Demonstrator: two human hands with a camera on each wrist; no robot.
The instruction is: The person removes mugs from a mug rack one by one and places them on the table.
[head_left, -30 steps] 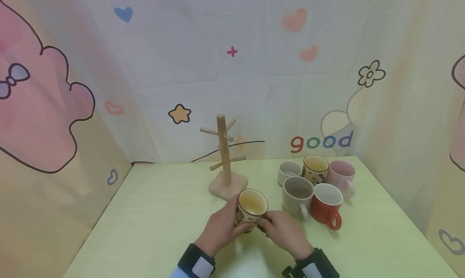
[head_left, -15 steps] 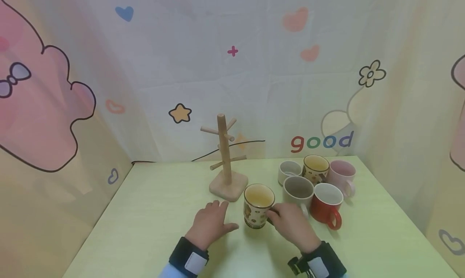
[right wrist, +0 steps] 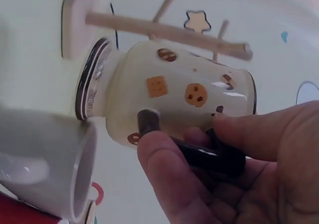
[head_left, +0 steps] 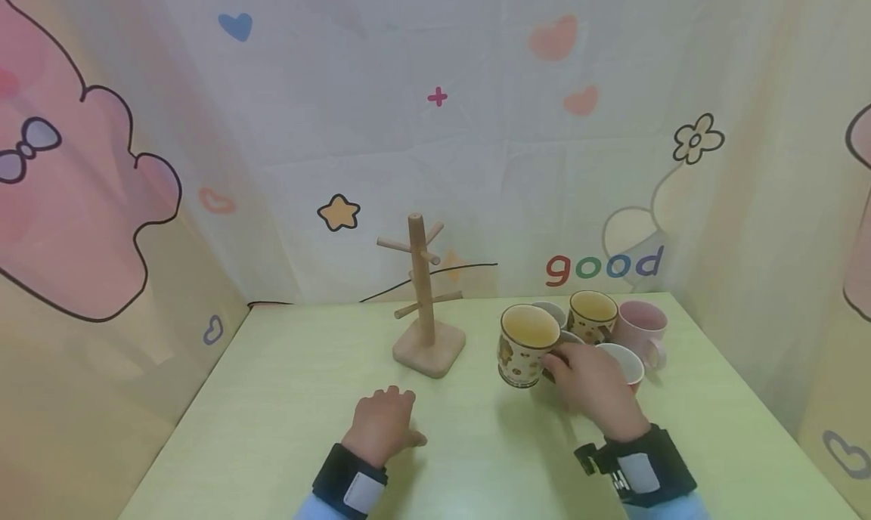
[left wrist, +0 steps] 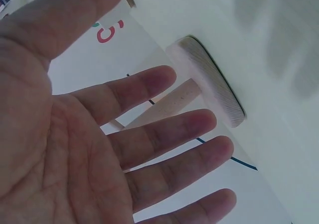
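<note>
My right hand point(head_left: 599, 384) grips the dark handle point(right wrist: 214, 157) of a cream mug point(head_left: 524, 350) printed with cookies and yellow inside. The mug is upright, held off the table in front of the mug group, and it partly hides a small white cup point(head_left: 553, 311) and a grey mug point(right wrist: 45, 159). In the right wrist view, fingers and thumb close round the handle. My left hand point(head_left: 381, 425) holds nothing, with its fingers spread in the left wrist view, near the front of the table. A wooden mug tree point(head_left: 422, 293) with bare pegs stands beyond it.
Behind and beside the right hand stand a second yellow-lined mug point(head_left: 592, 316), a pink mug point(head_left: 641, 329) and a red mug with a white inside point(head_left: 626, 361). The pale table point(head_left: 286, 399) meets a printed curtain point(head_left: 381, 127) at the back.
The right hand has carried the cookie mug up and right, towards the other mugs. The left hand has let go of this mug and drawn back to the left.
</note>
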